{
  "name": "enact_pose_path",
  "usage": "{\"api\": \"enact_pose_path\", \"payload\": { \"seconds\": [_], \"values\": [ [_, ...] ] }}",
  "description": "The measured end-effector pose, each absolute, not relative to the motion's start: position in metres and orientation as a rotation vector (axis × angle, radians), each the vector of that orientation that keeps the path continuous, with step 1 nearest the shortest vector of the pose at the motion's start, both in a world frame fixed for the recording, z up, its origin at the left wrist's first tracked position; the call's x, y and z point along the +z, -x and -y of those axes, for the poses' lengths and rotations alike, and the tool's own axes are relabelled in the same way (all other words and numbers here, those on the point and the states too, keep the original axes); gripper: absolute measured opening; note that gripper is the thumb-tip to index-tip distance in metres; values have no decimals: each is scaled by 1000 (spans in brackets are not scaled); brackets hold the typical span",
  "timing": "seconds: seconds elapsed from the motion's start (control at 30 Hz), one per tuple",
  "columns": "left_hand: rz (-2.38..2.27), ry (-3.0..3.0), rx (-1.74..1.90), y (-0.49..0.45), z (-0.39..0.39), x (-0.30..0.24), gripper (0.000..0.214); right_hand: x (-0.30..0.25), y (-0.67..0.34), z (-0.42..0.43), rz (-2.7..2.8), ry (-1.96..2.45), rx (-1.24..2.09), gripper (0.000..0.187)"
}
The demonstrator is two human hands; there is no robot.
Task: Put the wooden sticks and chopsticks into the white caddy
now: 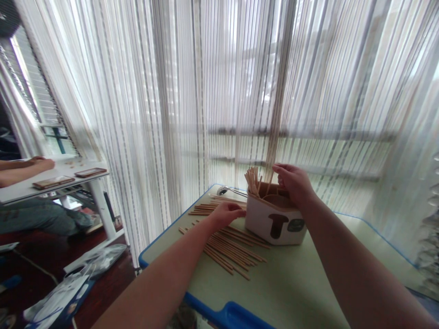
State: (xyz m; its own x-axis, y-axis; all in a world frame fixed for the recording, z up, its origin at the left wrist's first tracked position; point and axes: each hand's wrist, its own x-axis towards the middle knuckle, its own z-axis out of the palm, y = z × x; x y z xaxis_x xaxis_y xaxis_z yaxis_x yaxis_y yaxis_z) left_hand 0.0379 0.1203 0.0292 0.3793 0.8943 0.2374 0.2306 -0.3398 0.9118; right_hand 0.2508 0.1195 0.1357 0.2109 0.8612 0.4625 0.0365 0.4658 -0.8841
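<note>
Over the back of a white storage box [259, 219] my right hand [291, 180] is closed in a pinch on a thin wooden chopstick [270, 180], which slants down into the box. My left hand [226, 214] is at the box's left side, fingers stretched out and apart from any chopstick grip; its fingertips reach the box wall, though I cannot tell how firmly they touch. A bunch of chopsticks [253, 180] stands upright in the box's left compartment. Several loose chopsticks [229, 249] lie on the table under and around my left hand.
The pale green table [284, 288] has a blue edge. A metal ladle-like utensil [224, 190] lies behind the box. Sheer striped curtains [178, 114] hang behind. At left, another person's hands [43, 163] rest on a white table [20, 189] with two phone-like objects.
</note>
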Motion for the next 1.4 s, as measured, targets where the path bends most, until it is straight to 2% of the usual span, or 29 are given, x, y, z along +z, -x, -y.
{"api": "enact_pose_path", "payload": {
  "seconds": [0.43, 0.77, 1.0, 1.2, 1.4],
  "values": [
    [-1005, -1850, 979, -37, -123, 26, 39, 135, -252, -118, 1234, 923, 773, 32],
    [-1019, -1881, 967, -37, -122, 25, 39, 135, -252, -122, 1196, 864, 819, 25],
    [-1005, -1869, 967, -37, -127, 20, 39, 137, -250, -119, 1225, 879, 762, 28],
    [-972, -1851, 1045, -37, -126, 21, 39, 163, -251, -109, 1053, 818, 496, 14],
    [-832, -1557, 1257, -37, -115, 40, 45, 207, -258, -58, 884, 484, 211, 5]
  ]
}}
